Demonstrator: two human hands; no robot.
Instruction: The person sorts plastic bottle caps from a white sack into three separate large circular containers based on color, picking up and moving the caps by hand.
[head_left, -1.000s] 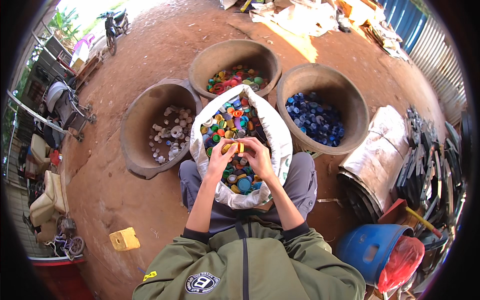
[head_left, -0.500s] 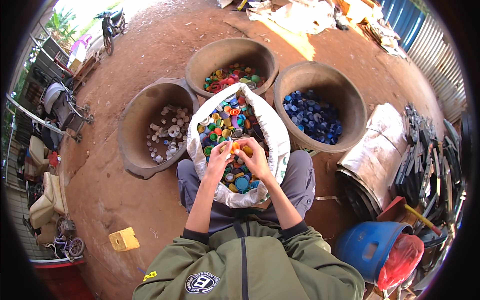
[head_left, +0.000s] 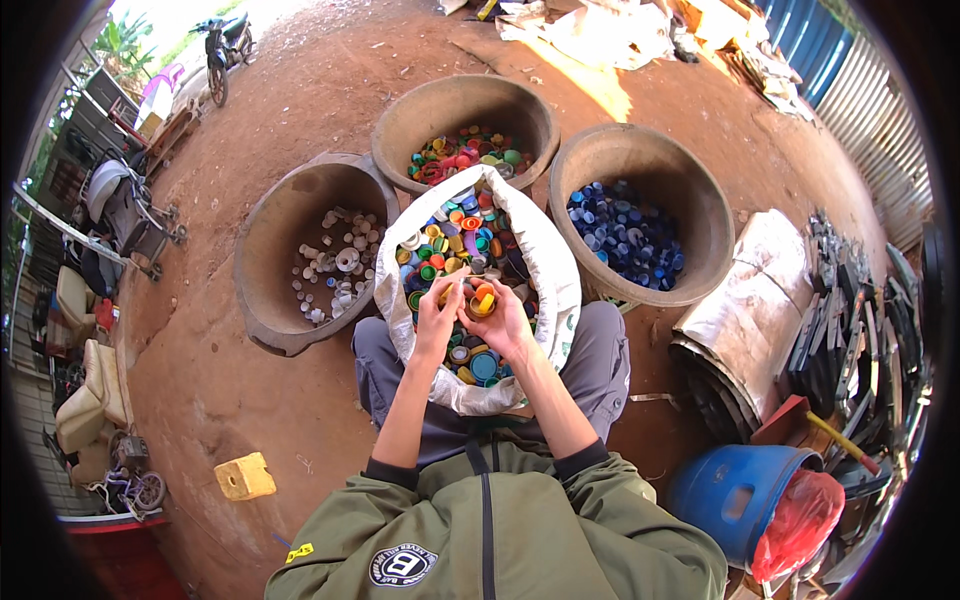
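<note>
Between my knees stands a white woven sack [head_left: 556, 270] with its rim rolled open, full of mixed plastic bottle caps [head_left: 484, 368]. Both hands are close together just over those caps. My right hand [head_left: 510, 325] is turned partly palm up, its fingers curled round a few yellow and orange caps [head_left: 484, 301]. Beside it, my left hand [head_left: 435, 318] is closed, thumb and fingers drawn together near the right fingertips. Whatever its fingers pinch is too small to make out.
Three big round tubs stand around the sack: the left tub [head_left: 262, 250] holds white caps, the far tub [head_left: 400, 110] red, green and yellow ones, the right tub [head_left: 690, 170] blue ones. A yellow block [head_left: 245, 478] lies left; a blue barrel [head_left: 715, 495] and a rolled sheet [head_left: 750, 290] lie right.
My hands have drawn slightly apart from the orange cap they both fingered. The right palm has turned upward, showing yellow and orange caps in it. The sack and tubs stay put.
</note>
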